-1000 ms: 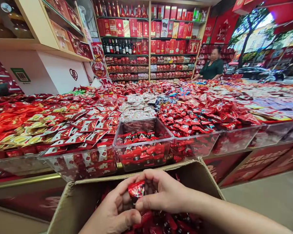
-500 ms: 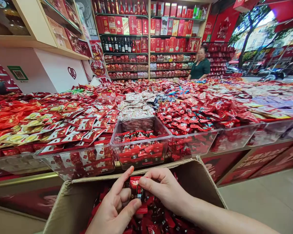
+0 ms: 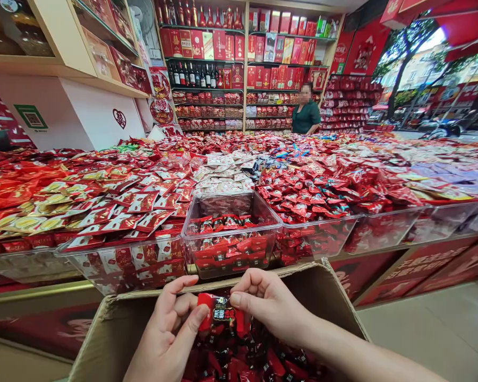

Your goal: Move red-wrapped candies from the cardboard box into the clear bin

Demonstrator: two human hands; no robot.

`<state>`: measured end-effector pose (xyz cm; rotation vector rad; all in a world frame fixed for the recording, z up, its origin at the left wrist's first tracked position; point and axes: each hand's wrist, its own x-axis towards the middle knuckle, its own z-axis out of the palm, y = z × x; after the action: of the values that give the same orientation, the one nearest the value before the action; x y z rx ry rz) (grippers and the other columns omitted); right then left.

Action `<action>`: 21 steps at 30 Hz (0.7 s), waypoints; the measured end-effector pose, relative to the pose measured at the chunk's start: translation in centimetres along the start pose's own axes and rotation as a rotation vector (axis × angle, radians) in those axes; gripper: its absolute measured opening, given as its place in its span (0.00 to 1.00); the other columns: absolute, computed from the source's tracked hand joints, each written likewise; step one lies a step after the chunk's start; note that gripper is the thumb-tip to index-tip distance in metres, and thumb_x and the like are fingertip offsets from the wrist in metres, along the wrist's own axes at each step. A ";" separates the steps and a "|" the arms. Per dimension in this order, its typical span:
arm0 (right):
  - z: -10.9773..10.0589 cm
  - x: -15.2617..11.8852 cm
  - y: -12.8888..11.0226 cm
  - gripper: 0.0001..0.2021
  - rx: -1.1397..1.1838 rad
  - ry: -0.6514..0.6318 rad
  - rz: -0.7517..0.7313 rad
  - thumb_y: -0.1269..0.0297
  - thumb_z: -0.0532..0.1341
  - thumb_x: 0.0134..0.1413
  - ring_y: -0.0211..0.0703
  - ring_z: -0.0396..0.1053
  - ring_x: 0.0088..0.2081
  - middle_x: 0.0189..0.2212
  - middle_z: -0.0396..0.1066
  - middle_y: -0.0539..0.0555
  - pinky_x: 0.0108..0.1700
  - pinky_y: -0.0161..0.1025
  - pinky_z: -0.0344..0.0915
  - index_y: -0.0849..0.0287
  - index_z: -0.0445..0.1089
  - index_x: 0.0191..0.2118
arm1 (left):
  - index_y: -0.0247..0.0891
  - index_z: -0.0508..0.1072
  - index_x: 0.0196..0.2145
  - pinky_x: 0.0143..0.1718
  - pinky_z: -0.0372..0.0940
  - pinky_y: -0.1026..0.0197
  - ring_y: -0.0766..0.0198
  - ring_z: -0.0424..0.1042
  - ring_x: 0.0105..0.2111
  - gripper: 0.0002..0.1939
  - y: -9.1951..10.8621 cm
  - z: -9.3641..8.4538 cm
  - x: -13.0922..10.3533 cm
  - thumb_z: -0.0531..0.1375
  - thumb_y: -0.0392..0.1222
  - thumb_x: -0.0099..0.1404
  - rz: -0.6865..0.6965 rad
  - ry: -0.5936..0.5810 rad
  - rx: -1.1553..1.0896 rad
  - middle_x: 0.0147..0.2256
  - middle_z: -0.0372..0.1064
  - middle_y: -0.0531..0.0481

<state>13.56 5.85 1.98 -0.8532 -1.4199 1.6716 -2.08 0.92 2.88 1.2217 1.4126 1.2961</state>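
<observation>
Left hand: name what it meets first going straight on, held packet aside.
The left hand would likely meet the cardboard box's far wall, though depth is unclear and it might pass above.

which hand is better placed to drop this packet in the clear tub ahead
Likely the right hand: it pinches the packet by its right end and sits more squarely before the clear tub; the left hand, on the other end, lies towards the tub's left.

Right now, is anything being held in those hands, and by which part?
Yes, a small red and black packet: the left hand holds its left end, the right hand its upper right part.
</observation>
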 end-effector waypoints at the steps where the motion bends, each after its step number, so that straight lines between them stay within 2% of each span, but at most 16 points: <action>1: 0.0 0.1 0.1 0.15 0.017 0.003 -0.001 0.56 0.62 0.40 0.28 0.56 0.17 0.16 0.60 0.45 0.21 0.29 0.54 0.64 0.59 0.24 | 0.46 0.58 0.43 0.28 0.59 0.71 0.69 0.63 0.23 0.21 -0.1 0.0 0.1 0.59 0.47 0.52 0.018 0.010 0.003 0.22 0.66 0.60; 3: -0.1 0.1 0.2 0.15 0.015 0.014 -0.012 0.56 0.61 0.42 0.29 0.58 0.17 0.16 0.61 0.46 0.21 0.29 0.55 0.63 0.59 0.25 | 0.46 0.57 0.43 0.29 0.59 0.70 0.69 0.63 0.25 0.20 -0.3 -0.1 0.4 0.58 0.47 0.53 0.037 0.008 0.014 0.23 0.66 0.60; 5: -0.2 -0.2 0.2 0.13 -0.090 0.034 -0.088 0.57 0.59 0.45 0.31 0.61 0.21 0.20 0.64 0.49 0.23 0.31 0.58 0.63 0.61 0.27 | 0.46 0.56 0.43 0.30 0.61 0.69 0.68 0.64 0.27 0.20 -0.5 -0.3 0.6 0.57 0.48 0.54 0.016 -0.016 0.010 0.26 0.67 0.58; 7: -0.4 -0.6 -0.1 0.14 -0.330 -0.022 -0.307 0.56 0.60 0.44 0.37 0.65 0.33 0.32 0.67 0.56 0.33 0.34 0.62 0.63 0.63 0.33 | 0.46 0.55 0.43 0.27 0.61 0.68 0.68 0.64 0.26 0.19 -0.6 -0.6 0.8 0.56 0.48 0.55 -0.041 -0.071 -0.033 0.27 0.67 0.58; 9: -0.5 -1.2 -0.4 0.19 -0.639 -0.158 -0.574 0.57 0.61 0.42 0.41 0.60 0.45 0.45 0.62 0.60 0.43 0.37 0.60 0.62 0.63 0.41 | 0.45 0.55 0.42 0.23 0.59 0.69 0.69 0.62 0.23 0.17 -0.6 -0.8 0.8 0.56 0.47 0.56 -0.099 -0.138 -0.116 0.24 0.66 0.58; 10: -0.5 -1.4 -0.5 0.19 -0.794 -0.216 -0.687 0.59 0.60 0.44 0.40 0.58 0.47 0.48 0.59 0.60 0.45 0.36 0.58 0.61 0.62 0.43 | 0.45 0.55 0.42 0.20 0.57 0.70 0.70 0.60 0.21 0.17 -0.6 -0.9 0.9 0.56 0.47 0.56 -0.118 -0.169 -0.152 0.22 0.65 0.59; 11: -0.5 -1.7 -0.7 0.16 -0.935 -0.244 -0.776 0.61 0.58 0.47 0.39 0.58 0.47 0.48 0.60 0.59 0.44 0.36 0.58 0.60 0.61 0.43 | 0.44 0.56 0.42 0.19 0.55 0.71 0.72 0.58 0.19 0.16 -0.5 -0.9 0.9 0.56 0.46 0.57 -0.134 -0.194 -0.178 0.21 0.64 0.60; 13: -0.4 -2.1 -1.1 0.09 -1.148 -0.205 -0.909 0.69 0.52 0.53 0.36 0.62 0.39 0.43 0.65 0.56 0.38 0.34 0.60 0.60 0.62 0.41 | 0.44 0.57 0.42 0.17 0.53 0.71 0.73 0.56 0.16 0.16 -0.3 -1.0 0.9 0.56 0.47 0.57 -0.151 -0.201 -0.204 0.18 0.61 0.61; 16: -0.7 -2.2 -2.6 0.07 -1.272 -0.127 -1.075 0.71 0.50 0.54 0.35 0.62 0.30 0.36 0.69 0.54 0.31 0.34 0.59 0.61 0.64 0.36 | 0.43 0.59 0.42 0.17 0.53 0.70 0.72 0.58 0.15 0.17 -0.2 -1.4 1.0 0.54 0.50 0.56 -0.151 -0.163 -0.214 0.16 0.61 0.60; 19: -1.7 -0.8 -5.6 0.07 -1.287 -0.011 -1.086 0.69 0.50 0.54 0.36 0.63 0.35 0.36 0.68 0.54 0.35 0.35 0.59 0.60 0.65 0.35 | 0.41 0.61 0.40 0.18 0.55 0.70 0.71 0.59 0.17 0.17 -0.4 -1.7 1.3 0.56 0.50 0.55 -0.153 -0.172 -0.187 0.16 0.62 0.59; 21: -2.7 1.5 -7.9 0.09 -1.383 0.094 -0.944 0.68 0.48 0.55 0.38 0.63 0.38 0.36 0.67 0.55 0.37 0.36 0.59 0.61 0.65 0.34 | 0.40 0.63 0.37 0.19 0.55 0.70 0.71 0.58 0.17 0.15 -0.7 -1.7 1.4 0.57 0.48 0.54 -0.154 -0.169 -0.144 0.16 0.61 0.60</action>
<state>16.18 9.15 9.38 -0.6570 -2.3289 -0.2013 -4.07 2.02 2.37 1.0775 1.2447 1.1407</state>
